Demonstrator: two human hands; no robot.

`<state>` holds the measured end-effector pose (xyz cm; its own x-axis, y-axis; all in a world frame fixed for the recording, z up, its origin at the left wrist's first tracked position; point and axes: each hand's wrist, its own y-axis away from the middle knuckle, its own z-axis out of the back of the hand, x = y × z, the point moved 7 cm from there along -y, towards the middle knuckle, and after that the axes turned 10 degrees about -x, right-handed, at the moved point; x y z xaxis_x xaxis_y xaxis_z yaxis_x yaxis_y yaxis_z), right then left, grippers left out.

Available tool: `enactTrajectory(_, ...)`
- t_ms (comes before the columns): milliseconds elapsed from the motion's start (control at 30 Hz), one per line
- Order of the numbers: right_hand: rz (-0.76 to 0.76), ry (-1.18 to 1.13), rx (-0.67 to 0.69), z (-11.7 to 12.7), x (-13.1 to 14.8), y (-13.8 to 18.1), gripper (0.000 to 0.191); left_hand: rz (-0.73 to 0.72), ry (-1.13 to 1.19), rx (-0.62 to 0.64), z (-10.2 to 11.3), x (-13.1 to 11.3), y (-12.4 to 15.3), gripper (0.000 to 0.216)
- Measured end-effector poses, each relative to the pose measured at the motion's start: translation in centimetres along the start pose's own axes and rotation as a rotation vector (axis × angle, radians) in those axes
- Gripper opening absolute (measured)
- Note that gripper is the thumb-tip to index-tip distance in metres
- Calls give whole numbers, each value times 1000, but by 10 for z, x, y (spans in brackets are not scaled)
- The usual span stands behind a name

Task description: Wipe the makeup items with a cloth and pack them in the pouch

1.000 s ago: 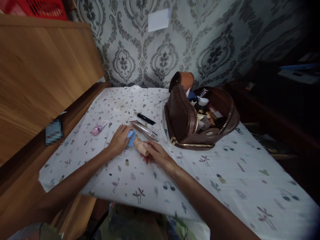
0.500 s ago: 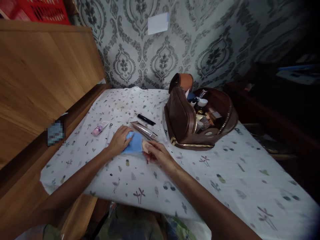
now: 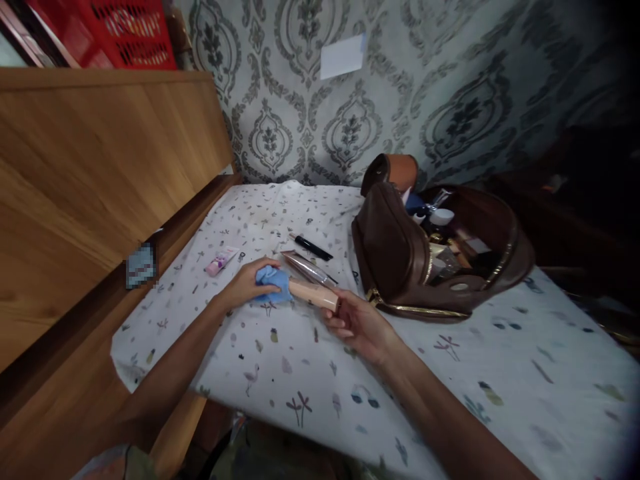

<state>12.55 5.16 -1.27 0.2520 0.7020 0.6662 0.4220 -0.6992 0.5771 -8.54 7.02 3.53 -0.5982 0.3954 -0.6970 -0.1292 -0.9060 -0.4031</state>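
Observation:
My left hand (image 3: 249,283) is closed on a bunched blue cloth (image 3: 273,283), which covers one end of a peach-coloured tube (image 3: 313,293). The fingers of my right hand (image 3: 361,325) grip the tube's other end. Just beyond the tube lies a shiny rose-brown tube (image 3: 309,268). A slim black pen-like stick (image 3: 312,247) rests behind that one. Off to the left is a small pink and white tube (image 3: 221,261) with purple print.
On the right stands an open brown leather bag (image 3: 395,247) filled with cosmetics. A patterned white cloth (image 3: 310,380) covers the table. Wooden furniture (image 3: 115,147) borders the left side, with a red basket (image 3: 135,33) on top. Papered wall lies behind.
My right hand has moved right with the tube's end, and much more of the tube now shows outside the cloth. The blue cloth is now bunched in my left hand. The view has shifted left.

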Motion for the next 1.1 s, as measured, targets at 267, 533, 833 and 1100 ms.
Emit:
enactTrajectory(267,289,200,-184,14,15,0,35,-136,-164,62,-7,-11,8,34)
enactTrajectory(533,659,538,-227,15,35,10,40,-142,-94,7,0,-10,9,37)
enactTrajectory(833,1047,860,-149,4,54,32,33,79,60,-6,3,3,10,35)
enactTrajectory(1100,929,810,-208,10,51,28,39,14,48,8,3,-5,10,34)
